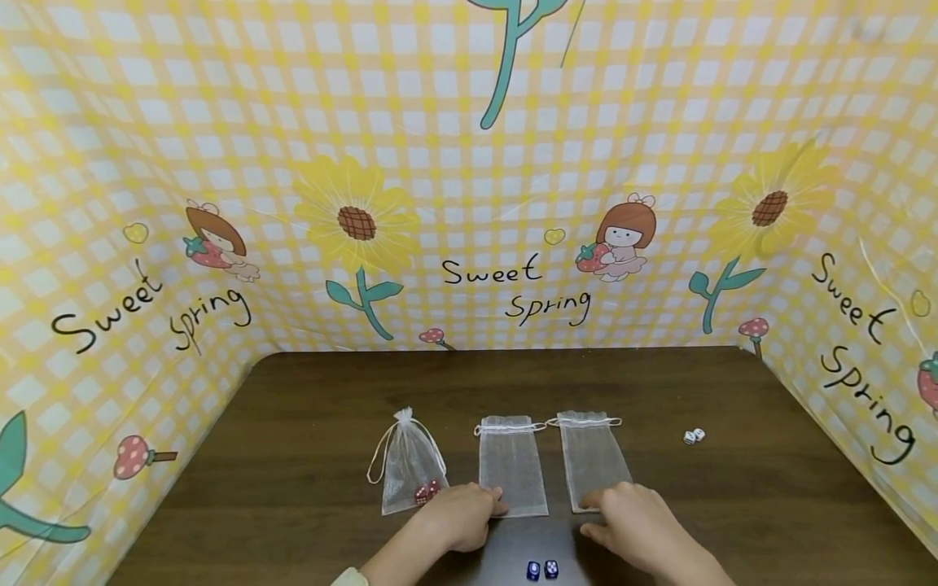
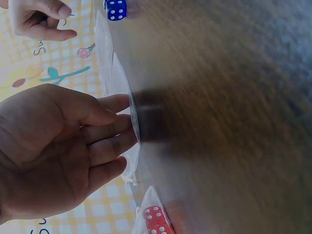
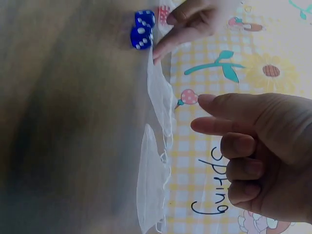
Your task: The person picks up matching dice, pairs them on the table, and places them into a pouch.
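Note:
My left hand (image 1: 463, 517) touches the lower left corner of a flat white mesh drawstring pouch (image 1: 515, 470), the middle one of three. In the left wrist view its fingers (image 2: 109, 146) reach loosely to the pouch's edge. My right hand (image 1: 639, 521) hovers over the bottom end of the right pouch (image 1: 595, 462); in the right wrist view thumb and index finger stretch out apart, the other fingers are curled, and nothing is between them. Two blue dice (image 1: 542, 570) lie on the table between the hands, toward the near side.
At the left, a third pouch (image 1: 405, 464) with its neck drawn together holds red dice (image 1: 427, 491). Two white dice (image 1: 694, 436) lie on the dark wooden table (image 1: 308, 423) at the right. A yellow checked cloth (image 1: 454, 187) surrounds the table's back and sides.

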A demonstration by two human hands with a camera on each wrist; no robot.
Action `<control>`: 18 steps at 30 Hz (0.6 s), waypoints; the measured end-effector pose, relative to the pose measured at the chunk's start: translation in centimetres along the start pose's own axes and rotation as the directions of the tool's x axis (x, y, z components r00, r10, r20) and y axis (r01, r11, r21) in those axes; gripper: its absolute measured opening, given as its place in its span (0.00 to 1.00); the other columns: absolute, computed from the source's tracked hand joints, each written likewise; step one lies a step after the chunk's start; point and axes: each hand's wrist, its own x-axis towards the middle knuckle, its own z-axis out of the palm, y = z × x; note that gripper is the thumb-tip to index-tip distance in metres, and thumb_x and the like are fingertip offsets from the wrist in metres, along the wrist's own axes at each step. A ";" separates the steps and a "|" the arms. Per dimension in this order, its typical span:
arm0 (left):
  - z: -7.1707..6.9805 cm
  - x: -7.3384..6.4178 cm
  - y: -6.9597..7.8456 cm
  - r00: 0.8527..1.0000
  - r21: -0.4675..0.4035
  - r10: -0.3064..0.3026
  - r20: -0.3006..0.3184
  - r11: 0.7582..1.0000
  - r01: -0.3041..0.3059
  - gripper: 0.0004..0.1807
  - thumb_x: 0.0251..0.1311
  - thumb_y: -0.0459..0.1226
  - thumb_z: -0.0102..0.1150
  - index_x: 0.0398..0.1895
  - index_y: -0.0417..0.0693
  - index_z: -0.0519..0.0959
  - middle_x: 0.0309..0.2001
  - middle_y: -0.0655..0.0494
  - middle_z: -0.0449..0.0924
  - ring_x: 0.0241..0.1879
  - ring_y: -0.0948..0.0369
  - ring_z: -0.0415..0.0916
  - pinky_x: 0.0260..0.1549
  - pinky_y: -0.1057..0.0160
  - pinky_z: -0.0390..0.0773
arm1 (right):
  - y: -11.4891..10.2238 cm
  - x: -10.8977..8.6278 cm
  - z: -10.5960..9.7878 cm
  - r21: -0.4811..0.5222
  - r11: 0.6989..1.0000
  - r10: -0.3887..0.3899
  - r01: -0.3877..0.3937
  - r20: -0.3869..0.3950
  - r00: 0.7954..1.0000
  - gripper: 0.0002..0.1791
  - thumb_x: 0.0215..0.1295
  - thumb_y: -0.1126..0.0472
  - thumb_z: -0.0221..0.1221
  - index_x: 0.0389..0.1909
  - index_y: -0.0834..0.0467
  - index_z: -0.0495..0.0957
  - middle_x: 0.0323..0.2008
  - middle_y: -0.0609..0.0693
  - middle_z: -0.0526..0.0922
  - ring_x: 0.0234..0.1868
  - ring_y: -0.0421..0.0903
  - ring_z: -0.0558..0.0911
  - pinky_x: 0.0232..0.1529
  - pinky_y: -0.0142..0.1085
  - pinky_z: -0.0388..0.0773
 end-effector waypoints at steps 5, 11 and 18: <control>0.0 0.0 0.0 1.000 0.002 -0.005 -0.004 1.000 0.005 0.21 0.52 0.33 0.56 0.50 0.61 0.80 0.56 0.61 0.74 0.52 0.55 0.73 0.46 0.58 0.74 | 0.7 1.2 -0.4 0.101 0.995 0.015 -0.017 0.018 1.000 0.10 0.49 0.55 0.67 0.32 0.54 0.84 0.15 0.35 0.72 0.19 0.35 0.72 0.17 0.35 0.69; 0.2 0.0 -0.1 0.998 0.028 0.035 -0.045 0.999 -0.034 0.21 0.50 0.32 0.57 0.49 0.60 0.81 0.54 0.60 0.75 0.50 0.57 0.75 0.44 0.60 0.76 | 1.4 3.1 -0.6 0.173 0.981 0.083 -0.086 0.027 0.996 0.09 0.52 0.58 0.66 0.33 0.57 0.84 0.12 0.34 0.65 0.14 0.31 0.62 0.13 0.29 0.61; 0.9 0.4 -0.3 0.973 0.169 0.117 -0.200 0.982 -0.083 0.07 0.46 0.33 0.63 0.27 0.57 0.82 0.33 0.59 0.82 0.30 0.58 0.78 0.23 0.61 0.76 | 1.6 3.8 -0.3 0.170 0.974 0.146 -0.148 0.022 0.989 0.07 0.52 0.59 0.65 0.32 0.56 0.84 0.11 0.36 0.65 0.13 0.32 0.62 0.12 0.30 0.61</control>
